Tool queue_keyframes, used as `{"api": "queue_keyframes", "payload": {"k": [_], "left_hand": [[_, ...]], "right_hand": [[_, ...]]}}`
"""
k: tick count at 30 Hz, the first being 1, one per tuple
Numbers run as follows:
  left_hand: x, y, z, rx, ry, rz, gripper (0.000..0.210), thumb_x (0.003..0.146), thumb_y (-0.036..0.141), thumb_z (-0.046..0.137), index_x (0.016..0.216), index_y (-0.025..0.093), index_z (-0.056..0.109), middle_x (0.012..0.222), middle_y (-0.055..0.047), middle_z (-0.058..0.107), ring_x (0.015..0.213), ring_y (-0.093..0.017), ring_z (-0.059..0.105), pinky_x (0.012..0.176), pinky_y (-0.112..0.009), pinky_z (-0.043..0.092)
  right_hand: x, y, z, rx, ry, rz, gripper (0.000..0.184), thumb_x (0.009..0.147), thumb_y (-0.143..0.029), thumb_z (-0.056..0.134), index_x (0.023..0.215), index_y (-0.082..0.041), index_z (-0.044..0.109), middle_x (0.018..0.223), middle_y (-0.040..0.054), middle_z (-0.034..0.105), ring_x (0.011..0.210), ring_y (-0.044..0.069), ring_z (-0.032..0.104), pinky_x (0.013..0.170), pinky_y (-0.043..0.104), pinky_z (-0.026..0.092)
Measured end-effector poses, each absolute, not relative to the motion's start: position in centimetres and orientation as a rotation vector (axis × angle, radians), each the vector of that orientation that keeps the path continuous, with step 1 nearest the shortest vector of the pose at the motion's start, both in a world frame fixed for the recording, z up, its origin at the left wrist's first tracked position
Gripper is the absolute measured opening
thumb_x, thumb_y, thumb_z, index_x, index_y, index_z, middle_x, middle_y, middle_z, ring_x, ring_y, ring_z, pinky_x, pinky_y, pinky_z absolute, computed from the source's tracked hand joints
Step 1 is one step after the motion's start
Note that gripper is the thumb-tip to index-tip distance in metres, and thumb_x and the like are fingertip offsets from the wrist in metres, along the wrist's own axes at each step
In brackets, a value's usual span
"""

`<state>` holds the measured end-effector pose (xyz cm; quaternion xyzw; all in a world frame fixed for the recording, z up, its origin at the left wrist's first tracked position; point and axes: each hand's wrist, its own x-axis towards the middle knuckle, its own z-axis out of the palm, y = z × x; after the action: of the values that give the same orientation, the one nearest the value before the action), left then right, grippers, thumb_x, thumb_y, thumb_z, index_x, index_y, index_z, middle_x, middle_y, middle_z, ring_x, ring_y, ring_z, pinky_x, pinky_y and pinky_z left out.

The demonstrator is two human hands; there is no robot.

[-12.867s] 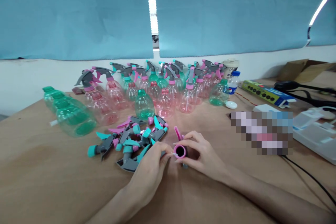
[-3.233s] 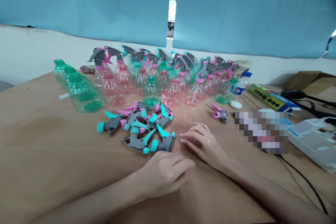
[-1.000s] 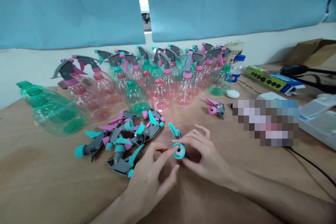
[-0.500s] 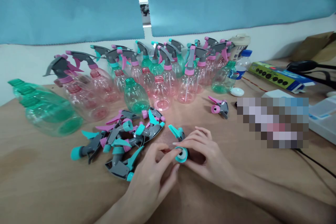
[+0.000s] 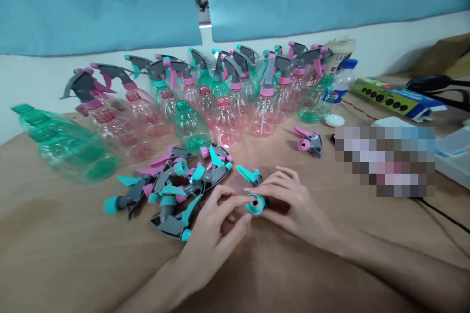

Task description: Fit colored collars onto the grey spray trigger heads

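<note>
My right hand (image 5: 293, 200) is closed round a grey spray head with a turquoise trigger and collar (image 5: 255, 210); the collar's open end faces me. The thumb and forefinger of my left hand (image 5: 211, 222) pinch at the collar's left rim, the fingertip lying close to the opening. Part of the spray head's grey body is hidden behind my right fingers. Just left of my hands lies a loose pile of spray heads (image 5: 167, 217), some with turquoise parts and some with pink. A single pink and grey spray head (image 5: 312, 144) rests farther off to the right.
Behind the pile stand many pink and green spray bottles, some topped with spray heads, others uncapped, like the green bottle (image 5: 191, 129). Several green bottles (image 5: 77, 156) lean at the left. A Pepsi bottle (image 5: 341, 85), a white oval object (image 5: 334, 120) and a long box (image 5: 394, 100) are at right.
My left fingertip has shifted slightly on the collar, from over its opening toward the rim. The whole view has moved a little. Both hands stay at the same spray head.
</note>
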<state>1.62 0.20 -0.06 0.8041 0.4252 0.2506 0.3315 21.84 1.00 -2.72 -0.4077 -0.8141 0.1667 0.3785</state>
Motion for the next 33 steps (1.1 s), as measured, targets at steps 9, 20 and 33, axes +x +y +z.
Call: {"api": "queue_keyframes", "payload": {"k": [9, 20, 33], "left_hand": [[1.9, -0.2, 0.2, 2.030, 1.089, 0.665, 0.018, 0.092, 0.021, 0.045, 0.103, 0.023, 0.059, 0.099, -0.002, 0.051, 0.074, -0.010, 0.056, 0.070, -0.023, 0.049], [1.9, 0.0, -0.4, 2.137, 1.101, 0.657, 0.010, 0.090, 0.015, 0.046, 0.093, 0.020, 0.054, 0.089, -0.001, 0.054, 0.070, -0.011, 0.053, 0.064, -0.023, 0.045], [2.2, -0.3, -1.2, 2.343, 1.096, 0.699, 0.011, 0.092, 0.014, 0.046, 0.093, 0.020, 0.055, 0.088, -0.001, 0.057, 0.077, -0.013, 0.058, 0.071, -0.024, 0.048]], "right_hand": [[21.9, 1.0, -2.6, -1.018, -2.152, 0.423, 0.018, 0.088, -0.024, 0.059, 0.105, -0.028, 0.064, 0.093, -0.0036, 0.070, 0.092, 0.015, 0.060, 0.103, 0.041, 0.025], [21.9, 0.8, -2.5, -1.001, -2.179, 0.451, 0.014, 0.086, -0.028, 0.062, 0.100, -0.028, 0.066, 0.088, -0.0025, 0.070, 0.091, 0.016, 0.059, 0.100, 0.041, 0.026], [21.7, 1.0, -2.5, -1.011, -2.152, 0.526, 0.019, 0.081, -0.026, 0.068, 0.099, -0.026, 0.066, 0.088, -0.0019, 0.070, 0.093, 0.018, 0.057, 0.098, 0.041, 0.028]]}}
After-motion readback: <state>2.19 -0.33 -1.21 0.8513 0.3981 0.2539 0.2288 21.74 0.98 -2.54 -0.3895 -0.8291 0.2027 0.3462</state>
